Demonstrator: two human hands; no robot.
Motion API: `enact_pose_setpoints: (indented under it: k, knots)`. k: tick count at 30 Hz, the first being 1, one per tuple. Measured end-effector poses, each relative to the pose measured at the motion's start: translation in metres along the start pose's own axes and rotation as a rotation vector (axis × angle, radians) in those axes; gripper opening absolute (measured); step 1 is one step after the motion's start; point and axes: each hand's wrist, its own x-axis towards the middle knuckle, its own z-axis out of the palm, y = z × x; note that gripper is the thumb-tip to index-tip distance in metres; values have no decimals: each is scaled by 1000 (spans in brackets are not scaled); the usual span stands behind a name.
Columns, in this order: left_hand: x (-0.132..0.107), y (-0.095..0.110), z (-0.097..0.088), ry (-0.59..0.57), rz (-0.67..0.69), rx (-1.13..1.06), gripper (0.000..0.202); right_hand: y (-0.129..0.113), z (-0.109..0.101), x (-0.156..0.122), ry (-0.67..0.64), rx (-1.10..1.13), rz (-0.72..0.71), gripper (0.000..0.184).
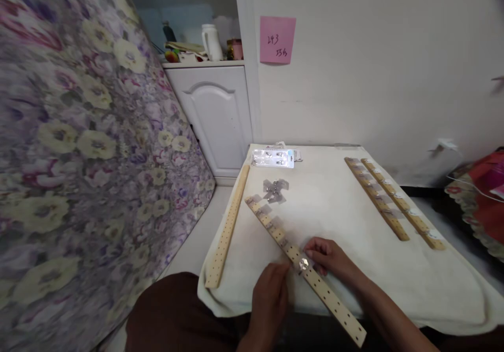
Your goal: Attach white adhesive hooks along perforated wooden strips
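A light wooden strip (328, 295) with rows of holes lies slantwise in front of me, its near end past the table edge. Small metal pieces with clear plastic flaps (270, 225) sit along its far half. My left hand (271, 294) is closed at the strip's left edge, fingertips partly hidden. From the right, my right hand (328, 257) pinches at a small shiny piece (303, 264) on the strip, thumb and forefinger beside it. A little pile of clear-flapped metal pieces (275, 190) lies beyond the strip's far end.
A bare perforated strip (226, 231) lies along the table's left edge. Two strips fitted with clear-flapped pieces (376, 197) (401, 202) lie at the right. A clear package (273, 158) rests at the back of the white-covered table (326, 184). A floral curtain (98, 147) hangs left.
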Motion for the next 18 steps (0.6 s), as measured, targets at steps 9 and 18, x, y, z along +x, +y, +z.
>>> enact_pose_setpoints:
  k: [9,18]
  knots:
    - [-4,-1,10,78,126,218,41,0,3,0,47,-78,17,15]
    - [-3,-1,13,40,125,318,47,1,4,1,98,-68,25,11]
